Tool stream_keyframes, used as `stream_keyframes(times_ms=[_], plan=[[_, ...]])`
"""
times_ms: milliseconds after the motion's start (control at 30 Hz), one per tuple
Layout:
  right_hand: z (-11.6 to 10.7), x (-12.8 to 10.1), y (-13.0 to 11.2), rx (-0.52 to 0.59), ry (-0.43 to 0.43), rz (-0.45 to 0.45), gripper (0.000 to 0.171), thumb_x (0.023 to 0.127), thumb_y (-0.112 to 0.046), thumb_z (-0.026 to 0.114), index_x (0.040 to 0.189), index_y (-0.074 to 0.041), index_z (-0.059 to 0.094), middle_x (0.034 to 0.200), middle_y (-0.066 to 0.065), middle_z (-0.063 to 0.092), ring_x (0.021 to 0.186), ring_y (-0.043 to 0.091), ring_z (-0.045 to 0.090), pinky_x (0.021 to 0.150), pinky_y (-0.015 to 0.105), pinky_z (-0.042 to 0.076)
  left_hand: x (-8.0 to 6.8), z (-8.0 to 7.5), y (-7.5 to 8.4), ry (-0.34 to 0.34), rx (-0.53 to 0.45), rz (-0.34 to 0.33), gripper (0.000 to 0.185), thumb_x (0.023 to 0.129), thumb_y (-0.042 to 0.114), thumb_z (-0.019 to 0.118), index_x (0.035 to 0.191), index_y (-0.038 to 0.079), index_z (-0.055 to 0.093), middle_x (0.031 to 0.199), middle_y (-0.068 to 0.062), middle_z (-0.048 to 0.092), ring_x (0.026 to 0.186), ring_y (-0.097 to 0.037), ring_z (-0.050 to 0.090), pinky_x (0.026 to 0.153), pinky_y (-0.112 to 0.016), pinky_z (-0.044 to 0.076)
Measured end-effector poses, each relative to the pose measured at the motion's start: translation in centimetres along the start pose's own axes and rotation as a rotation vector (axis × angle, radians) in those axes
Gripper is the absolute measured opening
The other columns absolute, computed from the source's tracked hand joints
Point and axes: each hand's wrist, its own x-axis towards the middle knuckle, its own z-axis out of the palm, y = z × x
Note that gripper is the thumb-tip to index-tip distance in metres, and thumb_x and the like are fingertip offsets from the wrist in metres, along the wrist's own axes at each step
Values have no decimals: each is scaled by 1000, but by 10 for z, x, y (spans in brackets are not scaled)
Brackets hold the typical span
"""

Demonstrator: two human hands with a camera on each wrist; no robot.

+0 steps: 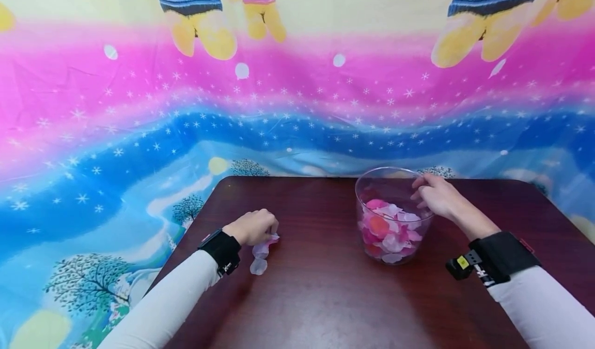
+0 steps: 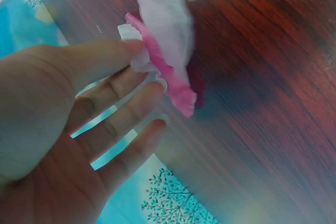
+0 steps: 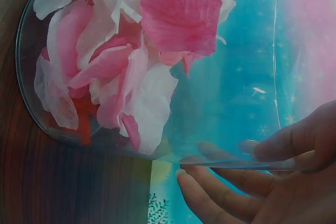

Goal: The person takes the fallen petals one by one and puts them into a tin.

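Note:
A clear round bowl [image 1: 372, 184] holding pink, white and orange petals [image 1: 388, 227] stands on the dark wooden table [image 1: 316, 297], right of centre. My right hand [image 1: 418, 191] grips its rim, with fingers on both sides of the clear wall [image 3: 247, 77]; the right wrist view shows the right hand [image 3: 231, 161] and the heap of petals [image 3: 131, 61] close up. Near the table's left edge my left hand [image 1: 271, 235] pinches a small bunch of pink and white petals [image 1: 259, 258] that lies on the wood. In the left wrist view the thumb and forefinger of the left hand [image 2: 144, 72] hold the bunch [image 2: 165, 40].
A bright printed cloth [image 1: 297, 106] with pink and blue bands hangs behind the table and falls past its left edge. Both wrists carry black camera bands. The table's rounded far corners lie near both hands.

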Motion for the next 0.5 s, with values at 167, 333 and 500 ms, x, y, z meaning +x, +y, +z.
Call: stream_keyframes(times_ms=[167,333,500], plan=[[0,-1,-1,-7,-1,-7,41,102,-6,30,134,16,44,121,37,60,100,44,68,74,45,59,0,-7,3,31,0,24,14,91,4,76,77,9,73,67,8,51,66,-10,50,56,-25,42],[-1,-2,0,1,0,1,42,101,-7,29,134,16,43,122,37,60,100,45,68,74,44,59,1,-27,12,79,4,43,11,92,9,76,83,13,74,79,6,64,73,-11,56,63,-29,50],[0,-1,0,5,4,-1,42,100,-6,30,134,15,43,121,37,60,100,45,68,72,44,59,4,-54,22,161,14,75,12,94,12,76,84,19,72,81,9,63,73,-9,55,62,-27,49]])
